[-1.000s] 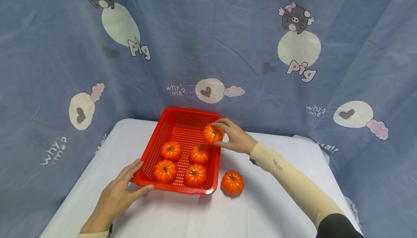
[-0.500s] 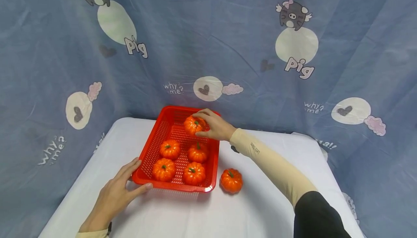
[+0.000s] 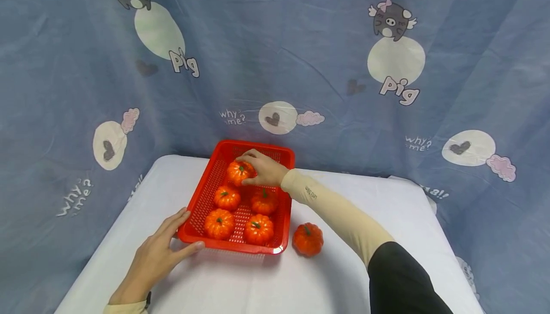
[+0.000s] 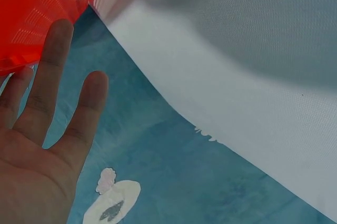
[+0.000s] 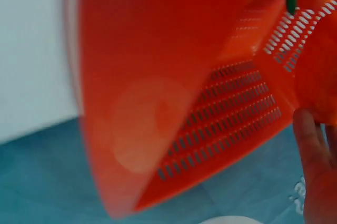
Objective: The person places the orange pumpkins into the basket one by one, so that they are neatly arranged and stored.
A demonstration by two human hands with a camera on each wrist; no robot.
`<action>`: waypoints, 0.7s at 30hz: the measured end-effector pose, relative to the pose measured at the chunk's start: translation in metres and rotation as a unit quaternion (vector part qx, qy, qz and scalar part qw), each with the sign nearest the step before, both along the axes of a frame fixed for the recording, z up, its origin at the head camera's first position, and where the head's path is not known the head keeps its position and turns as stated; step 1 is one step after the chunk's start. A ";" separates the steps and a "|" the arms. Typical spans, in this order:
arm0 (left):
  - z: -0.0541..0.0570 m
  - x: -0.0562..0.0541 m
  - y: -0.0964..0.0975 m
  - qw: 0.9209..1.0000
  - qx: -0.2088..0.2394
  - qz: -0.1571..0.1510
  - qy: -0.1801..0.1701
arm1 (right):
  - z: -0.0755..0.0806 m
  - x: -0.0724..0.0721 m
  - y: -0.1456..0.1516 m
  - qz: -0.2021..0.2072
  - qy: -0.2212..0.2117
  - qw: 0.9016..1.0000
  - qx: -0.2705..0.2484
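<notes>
My right hand [image 3: 264, 168] holds a small orange pumpkin [image 3: 239, 173] between thumb and fingers, inside the red basket [image 3: 236, 246] toward its back left. In the right wrist view the fingertips touch the lower side of that pumpkin [image 5: 320, 71]. Several other small pumpkins sit in the basket, among them a front-left one [image 3: 219, 224] and a front-right one [image 3: 259, 229]. My left hand [image 3: 154, 256] rests against the basket's near-left corner, thumb at the front rim. Its fingers are straight in the left wrist view, touching the basket's outer wall [image 4: 37, 18].
One more pumpkin [image 3: 307, 239] lies on the white tablecloth [image 3: 343, 276], just right of the basket. A blue curtain [image 3: 326, 56] with pig prints hangs behind the table and along its sides.
My right hand has carried the pumpkin leftward from over the basket's right rim, then lower into the back-left part. The left hand has stayed at the basket corner.
</notes>
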State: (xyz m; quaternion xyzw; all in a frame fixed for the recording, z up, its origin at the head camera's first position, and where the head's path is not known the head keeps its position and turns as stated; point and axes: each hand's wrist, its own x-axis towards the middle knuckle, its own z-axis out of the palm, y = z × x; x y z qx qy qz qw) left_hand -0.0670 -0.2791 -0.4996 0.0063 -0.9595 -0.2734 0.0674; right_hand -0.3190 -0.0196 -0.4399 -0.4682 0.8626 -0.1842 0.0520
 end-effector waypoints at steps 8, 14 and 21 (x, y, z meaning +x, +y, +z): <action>0.000 -0.002 0.001 1.000 0.005 -0.001 -0.012 | 0.001 -0.001 -0.022 0.000 0.003 1.000 0.004; -0.001 -0.001 0.001 1.000 0.001 -0.001 -0.011 | -0.005 -0.006 -0.036 -0.010 -0.003 1.000 0.016; 0.000 -0.001 0.000 1.000 0.001 0.001 -0.009 | -0.012 -0.010 -0.043 -0.043 -0.017 0.999 0.026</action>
